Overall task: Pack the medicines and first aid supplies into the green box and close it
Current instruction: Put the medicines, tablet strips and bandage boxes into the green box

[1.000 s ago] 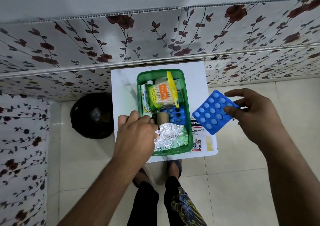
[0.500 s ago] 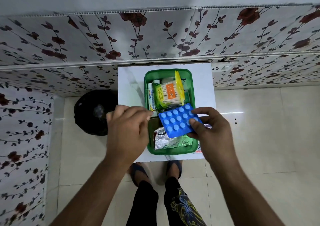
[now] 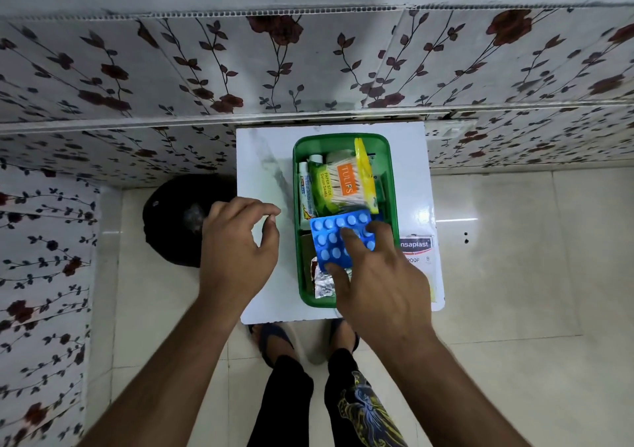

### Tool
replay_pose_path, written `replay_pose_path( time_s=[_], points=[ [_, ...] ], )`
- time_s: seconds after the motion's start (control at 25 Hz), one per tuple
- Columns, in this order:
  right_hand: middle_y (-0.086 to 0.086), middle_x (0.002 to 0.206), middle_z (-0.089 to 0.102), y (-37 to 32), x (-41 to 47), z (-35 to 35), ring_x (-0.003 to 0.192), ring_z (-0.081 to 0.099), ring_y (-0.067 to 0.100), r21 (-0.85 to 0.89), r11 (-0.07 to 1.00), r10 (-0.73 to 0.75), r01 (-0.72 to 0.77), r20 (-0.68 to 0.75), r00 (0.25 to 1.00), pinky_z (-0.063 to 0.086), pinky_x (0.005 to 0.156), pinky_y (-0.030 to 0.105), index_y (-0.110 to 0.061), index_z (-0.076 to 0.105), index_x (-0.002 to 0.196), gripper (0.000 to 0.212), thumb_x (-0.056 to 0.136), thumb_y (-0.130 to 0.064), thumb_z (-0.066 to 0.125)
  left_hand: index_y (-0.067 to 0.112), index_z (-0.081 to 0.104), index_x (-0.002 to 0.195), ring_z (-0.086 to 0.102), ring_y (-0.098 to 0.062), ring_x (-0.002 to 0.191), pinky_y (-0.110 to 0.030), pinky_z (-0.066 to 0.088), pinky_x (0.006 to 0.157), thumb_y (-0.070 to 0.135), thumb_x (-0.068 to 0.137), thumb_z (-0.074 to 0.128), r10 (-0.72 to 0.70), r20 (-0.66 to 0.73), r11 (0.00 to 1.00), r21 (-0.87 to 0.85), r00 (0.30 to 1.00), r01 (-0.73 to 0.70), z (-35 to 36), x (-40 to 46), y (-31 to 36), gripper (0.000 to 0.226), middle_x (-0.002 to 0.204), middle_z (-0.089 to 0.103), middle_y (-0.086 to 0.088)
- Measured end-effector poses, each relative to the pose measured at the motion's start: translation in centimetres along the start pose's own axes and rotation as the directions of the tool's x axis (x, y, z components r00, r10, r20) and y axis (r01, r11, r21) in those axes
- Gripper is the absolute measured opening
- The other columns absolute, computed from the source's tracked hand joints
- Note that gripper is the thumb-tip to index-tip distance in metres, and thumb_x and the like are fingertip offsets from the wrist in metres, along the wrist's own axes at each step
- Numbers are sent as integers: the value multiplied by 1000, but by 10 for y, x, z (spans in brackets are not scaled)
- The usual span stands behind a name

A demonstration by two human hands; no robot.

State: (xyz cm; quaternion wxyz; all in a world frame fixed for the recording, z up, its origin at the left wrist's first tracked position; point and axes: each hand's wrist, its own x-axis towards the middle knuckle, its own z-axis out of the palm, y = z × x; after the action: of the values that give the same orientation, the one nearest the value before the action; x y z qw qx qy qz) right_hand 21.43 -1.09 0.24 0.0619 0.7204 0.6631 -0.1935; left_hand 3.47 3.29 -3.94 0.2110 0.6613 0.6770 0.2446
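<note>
Two hands are over a small white table [image 3: 260,275] that stands against a flowered wall. The green box [image 3: 391,185] sits open in the middle of the table, its far end close to the wall side and its near end almost at the table's front edge. The right hand [image 3: 380,285] reaches over the near part of the box and grasps the blue blister pack [image 3: 331,237], with the thumb under its near edge and the fingers pressing on top; the pack lies tilted inside the box. Beyond it, still in the box, are a pack of cotton swabs [image 3: 346,185] and a tube [image 3: 303,192] along the left wall. A silver foil strip [image 3: 322,285] shows in the near corner, partly under the hand. The left hand [image 3: 236,251] is empty, fingers loosely curled, above the bare strip of table to the left of the box, not touching it. A plaster packet [image 3: 417,245] lies just beside the box's right wall, reaching to the table's right edge. A black round bin [image 3: 171,213] stands on the floor, left of the table.
</note>
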Motion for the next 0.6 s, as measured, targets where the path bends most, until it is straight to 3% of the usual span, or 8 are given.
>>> replay_pose_path(
  time_s=[0.12,0.28,0.36,0.44,0.52,0.6],
  points=[
    [5,130,47,4,6,0,95,66,28,0,992,125,-126,70,990,41,60,32,-28,48,134,48,92,-51,45,18,73,95,51,-21,89,-34,43,79,15,84,59,-13,37,1000,-1,999,13,3,4,-7,18,94,69,1],
    [2,138,48,4,9,-3,96,68,28,23,993,114,-116,58,992,51,66,34,-28,49,134,45,93,-44,49,18,73,96,49,-19,87,-30,40,77,14,85,59,-19,60,1000,13,998,18,2,12,-13,18,94,69,1],
    [-2,128,59,12,4,-13,87,69,27,148,985,104,-91,-80,991,52,65,34,-29,59,126,37,91,-39,54,17,73,96,53,-20,86,-26,38,77,15,85,59,-1,80,1000,0,997,1,-2,15,-9,18,95,68,0],
    [-6,108,68,39,2,-19,73,68,23,360,919,254,-159,-234,938,52,62,32,-28,68,110,23,88,-33,61,17,72,97,57,-17,85,-24,40,74,16,86,58,24,105,998,-55,994,-18,-8,17,0,18,94,67,1],
    [-7,101,70,76,4,-11,73,65,18,536,776,468,-333,-133,874,50,65,31,-28,68,102,18,85,-33,64,18,72,96,56,-3,79,-17,40,70,16,86,59,42,124,992,-121,991,-27,-16,18,18,17,92,66,5],
    [-1,107,68,107,9,7,84,65,20,465,733,537,-497,53,842,48,71,32,-28,63,109,33,80,-42,70,18,72,97,55,3,76,-9,38,69,15,86,60,86,153,983,-172,984,-59,-18,20,44,16,91,65,8]
  ],
)
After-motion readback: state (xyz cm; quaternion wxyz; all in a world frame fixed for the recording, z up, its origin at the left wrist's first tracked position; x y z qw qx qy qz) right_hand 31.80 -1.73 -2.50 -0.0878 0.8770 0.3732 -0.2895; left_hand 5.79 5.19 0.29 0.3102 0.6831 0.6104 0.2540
